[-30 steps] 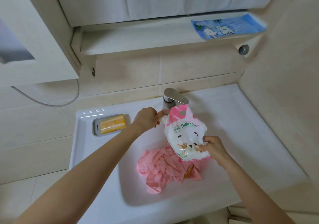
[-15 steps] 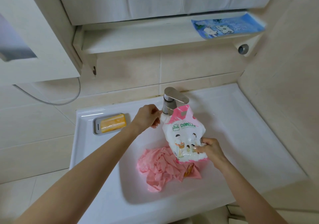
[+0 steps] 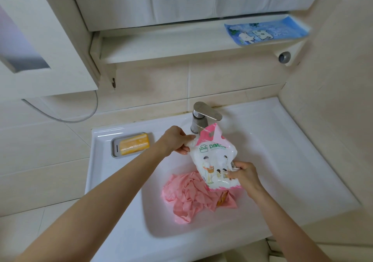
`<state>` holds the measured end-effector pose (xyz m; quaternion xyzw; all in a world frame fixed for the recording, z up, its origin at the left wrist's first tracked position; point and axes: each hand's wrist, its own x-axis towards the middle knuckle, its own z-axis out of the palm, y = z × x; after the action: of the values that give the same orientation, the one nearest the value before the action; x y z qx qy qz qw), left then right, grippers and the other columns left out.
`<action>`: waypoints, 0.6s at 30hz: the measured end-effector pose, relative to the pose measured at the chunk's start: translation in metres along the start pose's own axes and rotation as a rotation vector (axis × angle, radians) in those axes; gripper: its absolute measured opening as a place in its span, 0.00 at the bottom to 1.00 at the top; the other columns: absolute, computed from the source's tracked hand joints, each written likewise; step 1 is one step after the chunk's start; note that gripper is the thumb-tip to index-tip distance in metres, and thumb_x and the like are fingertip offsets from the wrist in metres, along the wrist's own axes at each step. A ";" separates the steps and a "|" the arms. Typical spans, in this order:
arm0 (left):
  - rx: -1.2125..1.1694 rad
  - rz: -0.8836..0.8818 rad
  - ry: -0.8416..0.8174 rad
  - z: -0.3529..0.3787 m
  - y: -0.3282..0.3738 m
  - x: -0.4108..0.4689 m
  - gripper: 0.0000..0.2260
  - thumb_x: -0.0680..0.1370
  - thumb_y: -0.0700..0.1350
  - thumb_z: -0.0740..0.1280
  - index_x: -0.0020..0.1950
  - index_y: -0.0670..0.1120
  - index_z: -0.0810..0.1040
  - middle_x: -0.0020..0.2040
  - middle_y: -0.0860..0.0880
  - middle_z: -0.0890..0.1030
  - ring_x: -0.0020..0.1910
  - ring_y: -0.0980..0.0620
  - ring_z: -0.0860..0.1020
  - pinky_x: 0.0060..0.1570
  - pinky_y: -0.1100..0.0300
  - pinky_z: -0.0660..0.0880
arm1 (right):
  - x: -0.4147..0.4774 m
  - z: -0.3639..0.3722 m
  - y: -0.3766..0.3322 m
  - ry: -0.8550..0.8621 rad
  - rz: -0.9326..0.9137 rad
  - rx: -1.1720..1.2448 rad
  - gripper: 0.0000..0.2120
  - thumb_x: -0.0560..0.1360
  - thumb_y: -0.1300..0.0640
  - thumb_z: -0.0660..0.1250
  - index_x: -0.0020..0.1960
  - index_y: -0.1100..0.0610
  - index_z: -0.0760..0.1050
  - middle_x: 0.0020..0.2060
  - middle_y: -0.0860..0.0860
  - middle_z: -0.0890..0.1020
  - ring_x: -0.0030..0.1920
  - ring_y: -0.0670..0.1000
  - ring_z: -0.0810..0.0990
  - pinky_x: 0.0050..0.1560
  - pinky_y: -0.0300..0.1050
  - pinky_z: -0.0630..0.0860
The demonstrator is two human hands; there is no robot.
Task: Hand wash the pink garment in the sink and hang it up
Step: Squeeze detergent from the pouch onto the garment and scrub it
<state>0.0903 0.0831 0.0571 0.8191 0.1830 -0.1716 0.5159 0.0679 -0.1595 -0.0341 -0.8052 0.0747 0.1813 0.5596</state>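
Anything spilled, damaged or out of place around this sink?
Nothing spilled or broken. Brownish grime lines the wall seam behind the faucet. The pouch, gripped by the left hand and right hand, is crumpled, which fits handling. The garment lies bunched in the sink.

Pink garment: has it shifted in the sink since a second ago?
No. The pink garment lies in the same spot in the sink, below the faucet.

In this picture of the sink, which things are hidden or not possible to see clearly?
Head view:
The detergent bag: its corner is covered by the left hand, so open or sealed is unclear.
The faucet: the spout is behind the bag; running water cannot be told.
The pink garment: partly hidden by the bag and right hand.
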 end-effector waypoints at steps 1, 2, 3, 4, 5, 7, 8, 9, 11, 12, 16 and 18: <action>0.072 0.084 0.049 0.000 -0.001 0.000 0.09 0.74 0.41 0.72 0.41 0.41 0.73 0.33 0.46 0.80 0.30 0.51 0.78 0.33 0.64 0.76 | -0.001 0.000 -0.001 0.001 0.005 0.030 0.13 0.64 0.71 0.74 0.34 0.53 0.83 0.34 0.48 0.84 0.41 0.54 0.83 0.44 0.46 0.78; 0.165 0.180 0.116 0.000 -0.002 0.000 0.11 0.71 0.39 0.74 0.44 0.42 0.72 0.38 0.46 0.78 0.35 0.49 0.77 0.34 0.64 0.73 | -0.001 0.000 -0.003 -0.002 0.005 0.054 0.14 0.65 0.73 0.73 0.32 0.54 0.81 0.32 0.48 0.83 0.39 0.53 0.82 0.41 0.44 0.77; 0.220 0.254 0.165 0.002 -0.003 -0.002 0.14 0.70 0.39 0.75 0.48 0.42 0.72 0.41 0.47 0.77 0.38 0.48 0.75 0.34 0.64 0.70 | -0.002 0.000 -0.004 -0.008 0.001 0.071 0.14 0.65 0.74 0.73 0.32 0.55 0.80 0.31 0.47 0.83 0.37 0.52 0.81 0.39 0.41 0.75; 0.225 0.294 0.187 0.003 -0.003 -0.001 0.18 0.69 0.41 0.76 0.51 0.43 0.70 0.42 0.47 0.75 0.39 0.48 0.74 0.33 0.65 0.70 | -0.002 0.001 -0.005 -0.014 -0.002 0.082 0.15 0.65 0.74 0.72 0.31 0.55 0.80 0.30 0.47 0.82 0.36 0.50 0.81 0.37 0.38 0.75; 0.176 0.266 0.179 0.002 -0.003 -0.002 0.21 0.70 0.45 0.76 0.54 0.43 0.68 0.42 0.47 0.75 0.38 0.48 0.75 0.33 0.65 0.72 | -0.002 0.002 -0.006 -0.015 -0.003 0.091 0.16 0.65 0.75 0.72 0.30 0.55 0.79 0.30 0.46 0.81 0.34 0.49 0.80 0.35 0.36 0.74; 0.003 0.119 0.128 0.001 -0.002 -0.002 0.21 0.74 0.54 0.70 0.53 0.39 0.68 0.39 0.45 0.77 0.33 0.48 0.79 0.30 0.60 0.78 | -0.002 0.003 -0.006 -0.009 -0.014 0.101 0.18 0.65 0.75 0.72 0.28 0.54 0.77 0.29 0.45 0.80 0.33 0.47 0.79 0.33 0.33 0.73; -0.050 0.059 0.093 -0.001 -0.003 -0.002 0.20 0.76 0.55 0.67 0.49 0.38 0.70 0.36 0.43 0.79 0.28 0.49 0.79 0.29 0.59 0.79 | -0.001 0.003 -0.005 -0.007 -0.018 0.099 0.18 0.65 0.75 0.72 0.28 0.54 0.77 0.30 0.46 0.80 0.34 0.47 0.79 0.33 0.34 0.73; -0.035 0.043 0.068 -0.003 -0.004 -0.001 0.19 0.78 0.54 0.65 0.46 0.37 0.71 0.33 0.42 0.79 0.25 0.51 0.79 0.29 0.60 0.79 | -0.001 0.004 -0.004 -0.012 -0.027 0.102 0.16 0.65 0.75 0.72 0.29 0.55 0.78 0.33 0.49 0.81 0.35 0.49 0.80 0.34 0.35 0.74; 0.041 0.143 0.081 -0.004 -0.007 -0.001 0.11 0.78 0.46 0.67 0.43 0.40 0.71 0.32 0.43 0.79 0.25 0.52 0.77 0.30 0.61 0.78 | -0.001 0.005 -0.004 -0.021 -0.036 0.114 0.13 0.65 0.75 0.72 0.34 0.57 0.81 0.39 0.54 0.83 0.39 0.52 0.82 0.37 0.38 0.75; 0.127 0.235 0.119 -0.004 -0.008 -0.001 0.07 0.77 0.41 0.69 0.43 0.41 0.72 0.35 0.43 0.79 0.28 0.50 0.77 0.32 0.60 0.76 | -0.001 0.006 -0.003 -0.022 -0.034 0.124 0.12 0.65 0.75 0.72 0.36 0.58 0.81 0.41 0.55 0.83 0.41 0.53 0.82 0.37 0.38 0.76; 0.091 0.300 0.123 0.003 -0.006 -0.006 0.19 0.72 0.42 0.74 0.57 0.41 0.70 0.43 0.46 0.75 0.35 0.48 0.76 0.34 0.58 0.74 | 0.000 0.005 -0.004 -0.004 -0.034 0.169 0.08 0.65 0.75 0.71 0.39 0.64 0.82 0.41 0.59 0.83 0.42 0.55 0.81 0.39 0.39 0.77; -0.020 0.168 0.100 0.002 -0.006 -0.004 0.18 0.77 0.51 0.68 0.54 0.39 0.68 0.36 0.44 0.79 0.27 0.51 0.78 0.26 0.61 0.76 | 0.000 0.005 -0.008 -0.008 -0.062 0.140 0.13 0.65 0.75 0.72 0.34 0.58 0.82 0.42 0.58 0.82 0.41 0.54 0.81 0.37 0.36 0.76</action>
<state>0.0834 0.0836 0.0534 0.8337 0.1409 -0.0850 0.5271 0.0691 -0.1517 -0.0290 -0.7652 0.0603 0.1612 0.6203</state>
